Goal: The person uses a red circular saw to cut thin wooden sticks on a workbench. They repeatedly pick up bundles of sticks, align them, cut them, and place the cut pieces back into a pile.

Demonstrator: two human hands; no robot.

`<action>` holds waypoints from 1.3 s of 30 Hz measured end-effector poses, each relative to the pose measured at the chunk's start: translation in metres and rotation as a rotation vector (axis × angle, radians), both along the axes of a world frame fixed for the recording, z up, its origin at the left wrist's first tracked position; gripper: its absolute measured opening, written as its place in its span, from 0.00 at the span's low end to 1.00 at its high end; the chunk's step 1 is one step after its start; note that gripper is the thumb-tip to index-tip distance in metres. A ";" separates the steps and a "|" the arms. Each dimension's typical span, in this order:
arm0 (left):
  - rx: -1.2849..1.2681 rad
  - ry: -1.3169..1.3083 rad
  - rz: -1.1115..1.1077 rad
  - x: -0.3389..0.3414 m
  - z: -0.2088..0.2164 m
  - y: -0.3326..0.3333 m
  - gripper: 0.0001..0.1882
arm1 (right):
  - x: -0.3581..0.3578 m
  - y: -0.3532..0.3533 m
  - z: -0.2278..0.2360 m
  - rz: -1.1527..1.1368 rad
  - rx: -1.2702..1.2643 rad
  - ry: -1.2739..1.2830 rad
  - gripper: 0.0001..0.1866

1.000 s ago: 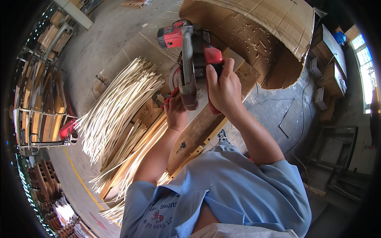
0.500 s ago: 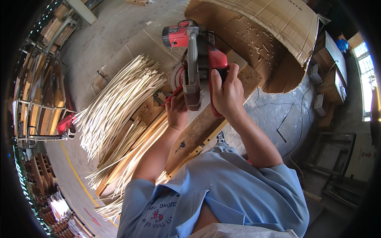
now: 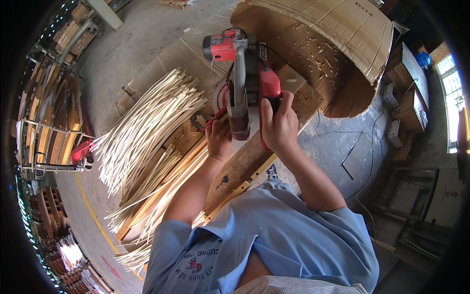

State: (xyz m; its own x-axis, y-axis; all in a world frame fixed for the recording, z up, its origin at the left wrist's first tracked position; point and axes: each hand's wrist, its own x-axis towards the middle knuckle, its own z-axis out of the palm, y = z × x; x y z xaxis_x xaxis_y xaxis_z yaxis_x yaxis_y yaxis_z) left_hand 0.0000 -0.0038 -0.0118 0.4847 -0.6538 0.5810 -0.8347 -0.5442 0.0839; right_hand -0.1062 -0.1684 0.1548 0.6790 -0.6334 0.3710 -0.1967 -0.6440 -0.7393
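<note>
A red and black miter saw stands on a wooden bench in front of me. My right hand is wrapped around its red handle, thumb along the top. Left of the blade guard, my left hand is closed low by the saw's base, beside a red part. A bundle of thin pale strips runs along under my left forearm up to that hand. Its fingertips and the strip ends there are partly hidden.
A large pile of thin pale strips lies left of the saw. An open cardboard box with small offcuts inside stands beyond it. Racks of wooden parts line the far left; cabinets stand at right. A cable crosses the floor.
The saw and my right hand on its handle sit slightly lower in the picture, as does most of the scene. Both hands keep their hold.
</note>
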 end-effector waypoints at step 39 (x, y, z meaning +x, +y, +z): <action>-0.043 0.251 -0.055 -0.009 0.016 0.034 0.10 | 0.044 0.017 -0.135 0.899 -0.671 -0.115 0.19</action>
